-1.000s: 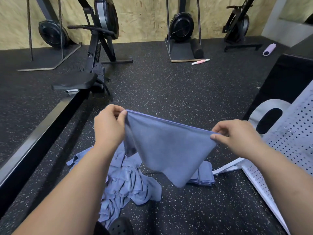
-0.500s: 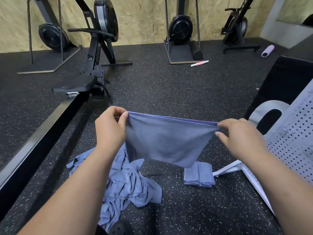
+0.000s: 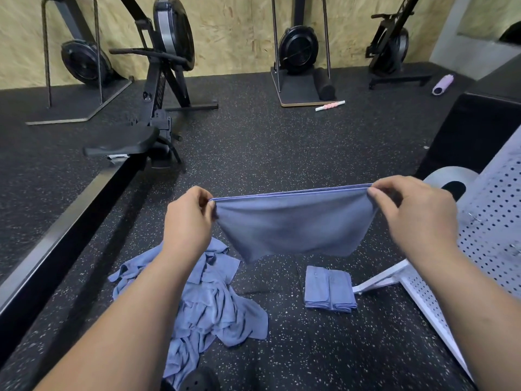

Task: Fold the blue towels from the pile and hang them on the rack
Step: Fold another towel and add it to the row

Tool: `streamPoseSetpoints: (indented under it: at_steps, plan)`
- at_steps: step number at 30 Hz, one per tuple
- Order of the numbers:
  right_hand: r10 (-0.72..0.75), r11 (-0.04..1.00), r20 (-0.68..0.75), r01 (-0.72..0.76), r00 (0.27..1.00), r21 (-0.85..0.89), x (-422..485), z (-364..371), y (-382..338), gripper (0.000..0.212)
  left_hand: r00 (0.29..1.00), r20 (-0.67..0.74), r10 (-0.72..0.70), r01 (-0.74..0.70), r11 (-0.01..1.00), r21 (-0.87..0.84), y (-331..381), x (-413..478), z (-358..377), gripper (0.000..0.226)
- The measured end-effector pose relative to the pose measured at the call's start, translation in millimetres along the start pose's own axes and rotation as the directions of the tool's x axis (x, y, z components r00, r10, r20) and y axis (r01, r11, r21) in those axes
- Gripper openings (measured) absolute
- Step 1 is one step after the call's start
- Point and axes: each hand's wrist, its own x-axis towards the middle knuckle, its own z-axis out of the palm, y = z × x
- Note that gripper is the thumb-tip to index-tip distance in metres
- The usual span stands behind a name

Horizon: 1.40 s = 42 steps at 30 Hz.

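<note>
Blue towel [image 3: 293, 224], corners hidden inside pinches of left hand [image 3: 187, 221] and right hand [image 3: 415, 215]

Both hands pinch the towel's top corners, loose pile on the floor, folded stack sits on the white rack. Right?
No. Head view shows the folded stack on the floor beside the rack, not on it. Left hand and right hand do pinch the towel corners, and the pile is on the floor.

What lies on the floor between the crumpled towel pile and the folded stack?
Only bare speckled floor separates pile and stack, per the head view.
</note>
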Motion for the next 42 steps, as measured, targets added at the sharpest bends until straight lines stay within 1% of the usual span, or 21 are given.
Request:
streamPoseSetpoints:
  at_steps: [2, 5, 7, 8, 10, 12, 15, 17, 19, 20, 22, 24, 26, 27, 30, 32, 33, 35, 38, 40, 42]
  plan:
    - [-0.005, 1.0, 0.068, 0.004, 0.998, 0.017, 1.5, 0.4, 0.8, 0.021, 1.0, -0.013, -0.027, 0.027, 0.999, 0.018, -2.5, 1.0, 1.7, 0.009]
    - [-0.053, 0.999, 0.177, 0.053, 0.983, 0.003, 2.0, 3.0, 2.0, 0.01, 0.999, -0.032, -0.037, 0.039, 0.996, 0.078, -6.7, 1.1, 3.0, 0.009]
    - [0.035, 0.981, 0.29, -0.088, 0.956, 0.171, 4.7, -0.1, 0.6, 0.007, 0.996, -0.055, -0.073, 0.078, 0.993, 0.087, -10.2, 1.4, 3.3, 0.011]
    - [0.065, 0.935, 0.37, -0.186, 0.927, 0.301, 6.2, -3.3, -1.2, 0.01, 0.993, -0.065, -0.098, 0.103, 0.991, 0.083, -12.2, 1.6, 3.3, 0.011]
    - [0.039, 0.751, 0.529, -0.374, 0.848, 0.545, 7.6, -9.1, -3.6, 0.015, 0.989, -0.073, -0.131, 0.136, 0.988, 0.066, -14.8, 2.2, 3.8, 0.011]
    - [-0.037, 0.586, 0.607, -0.475, 0.793, 0.656, 7.9, -15.4, -4.9, 0.022, 0.985, -0.082, -0.151, 0.155, 0.987, 0.043, -11.4, 1.9, 3.8, 0.01]
    - [-0.094, 0.485, 0.654, -0.539, 0.75, 0.688, 9.0, -24.2, -5.1, 0.022, 0.963, -0.106, -0.248, 0.241, 0.968, -0.07, -6.9, 3.5, 4.9, 0.011]
    - [-0.1, 0.551, 0.68, -0.529, 0.726, 0.645, 8.9, -28.5, -3.8, 0.018, 0.935, -0.116, -0.334, 0.31, 0.933, -0.184, -8.7, 7.6, 5.5, 0.012]
    - [-0.015, 0.628, 0.668, -0.513, 0.744, 0.585, 7.0, -25.9, -1.5, 0.014, 0.924, -0.113, -0.366, 0.33, 0.91, -0.252, -9.2, 9.2, 4.6, 0.012]
    - [0.06, 0.633, 0.642, -0.527, 0.764, 0.568, 5.9, -21.9, 0.5, 0.011, 0.932, -0.115, -0.343, 0.312, 0.923, -0.225, -6.8, 8.4, 3.4, 0.013]
    - [0.202, 0.585, 0.587, -0.578, 0.784, 0.569, 4.5, -13.4, 3.0, 0.009, 0.959, -0.133, -0.25, 0.233, 0.964, -0.131, -1.0, 5.4, 2.1, 0.013]
    - [0.283, 0.504, 0.557, -0.616, 0.78, 0.606, 5.7, -7.0, 3.0, 0.015, 0.97, -0.143, -0.197, 0.178, 0.975, -0.134, 6.5, 2.3, 2.4, 0.011]
    - [0.344, 0.411, 0.533, -0.634, 0.773, 0.655, 8.0, -2.9, 3.1, 0.017, 0.967, -0.105, -0.234, 0.203, 0.949, -0.242, 9.3, 5.4, 5.9, 0.01]
    - [0.379, 0.374, 0.52, -0.64, 0.766, 0.671, 9.2, -1.7, 3.0, 0.017, 0.958, -0.054, -0.28, 0.244, 0.902, -0.356, 9.2, 8.5, 6.8, 0.01]
    - [0.5, 0.272, 0.498, -0.675, 0.708, 0.686, 10.9, 4.7, 3.6, 0.016, 0.885, 0.219, -0.41, 0.444, 0.605, -0.661, 20.2, 10.2, 6.4, 0.014]
    - [0.58, 0.176, 0.501, -0.699, 0.643, 0.693, 9.7, 9.4, 2.8, 0.011, 0.817, 0.363, -0.448, 0.552, 0.422, -0.719, 29.8, 7.8, 9.1, 0.014]
    - [0.609, 0.134, 0.505, -0.706, 0.612, 0.695, 8.4, 12.8, 2.7, 0.01, 0.789, 0.403, -0.463, 0.589, 0.382, -0.713, 33.3, 5.2, 11.7, 0.015]
    - [0.633, 0.086, 0.53, -0.732, 0.564, 0.676, 4.2, 22.0, 1.1, 0.009, 0.758, 0.435, -0.486, 0.63, 0.372, -0.682, 38.8, -1.0, 17.8, 0.013]
    - [0.607, 0.094, 0.591, -0.786, 0.531, 0.61, -6.3, 37.5, -4.6, 0.018, 0.754, 0.465, -0.465, 0.65, 0.425, -0.63, 50.2, -14.8, 27.7, 0.01]
    - [0.573, 0.129, 0.615, -0.801, 0.542, 0.585, -13.1, 44.9, -13.5, 0.017, 0.753, 0.495, -0.434, 0.657, 0.448, -0.606, 60.9, -25.0, 36.0, 0.013]
    - [0.518, 0.215, 0.619, -0.79, 0.59, 0.574, -19.1, 48.2, -26.1, 0.01, 0.758, 0.517, -0.397, 0.652, 0.474, -0.592, 71.1, -33.8, 43.2, 0.018]
